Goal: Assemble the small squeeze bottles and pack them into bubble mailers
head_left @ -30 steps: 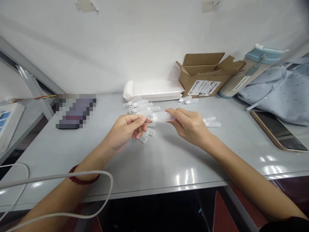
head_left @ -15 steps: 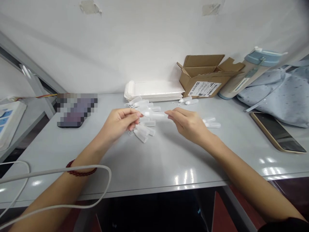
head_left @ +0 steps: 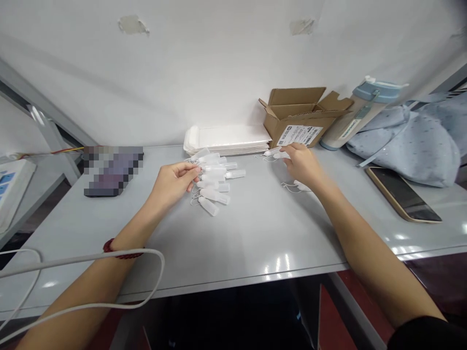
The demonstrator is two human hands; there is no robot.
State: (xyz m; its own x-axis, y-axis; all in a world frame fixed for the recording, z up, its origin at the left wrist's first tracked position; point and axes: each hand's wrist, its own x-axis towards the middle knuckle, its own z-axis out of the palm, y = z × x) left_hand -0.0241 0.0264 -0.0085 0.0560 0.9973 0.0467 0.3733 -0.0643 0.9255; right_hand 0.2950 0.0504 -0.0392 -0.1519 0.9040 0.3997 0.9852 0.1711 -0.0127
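Note:
Several small translucent white plastic tubes with thin looped cords lie fanned out near the middle of the table. At their corded ends, my left hand is closed in a pinch on the cords; the exact hold is partly hidden by the fingers. Farther right, my right hand reaches to another pair of tubes beside the cardboard box. Its fingers and thumb close around the right end of the nearer tube, which still rests on the table. One more tube with its cord shows partly beneath the right wrist.
White padded envelopes are stacked against the wall beside an open cardboard box. A bottle, a blue cloth bag and a phone stand or lie at right. A pixelated dark device lies left; a white cable loops across my left forearm.
My right hand has let go of the tube held between both hands and moved back and right to the tubes by the box. My left hand stays at the fanned tubes. The view shifted slightly.

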